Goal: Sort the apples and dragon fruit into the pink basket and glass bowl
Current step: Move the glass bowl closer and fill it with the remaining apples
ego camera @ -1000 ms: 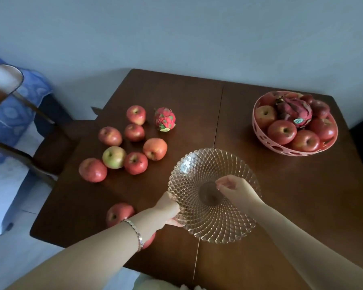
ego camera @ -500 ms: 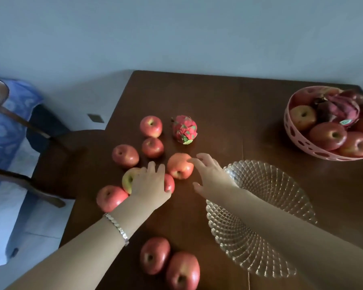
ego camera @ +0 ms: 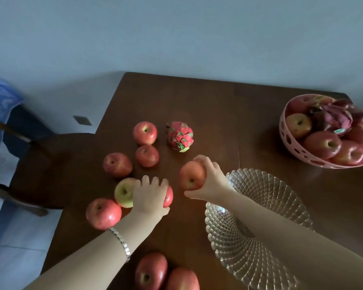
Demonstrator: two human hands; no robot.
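Clutching red apple (ego camera: 169,196), left hand (ego camera: 150,195) abuts green apple (ego camera: 123,192); right hand (ego camera: 213,181) grips orange apple (ego camera: 191,177) beside glass bowl (ego camera: 281,186).

Fruit left, vessels right

A cluster of apples (ego camera: 117,165) lies left, the dragon fruit (ego camera: 180,136) behind it. The left hand (ego camera: 150,196) grips one apple (ego camera: 169,197) at its near right; the right hand (ego camera: 213,178) holds another apple (ego camera: 192,176) just left of the bowl (ego camera: 266,195). The basket (ego camera: 296,150) sits far right, two apples (ego camera: 151,271) at the near edge

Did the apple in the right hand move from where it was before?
Yes. The apple, gripped by the right hand, has shifted slightly to the right, toward the glass bowl, judged against the dragon fruit.
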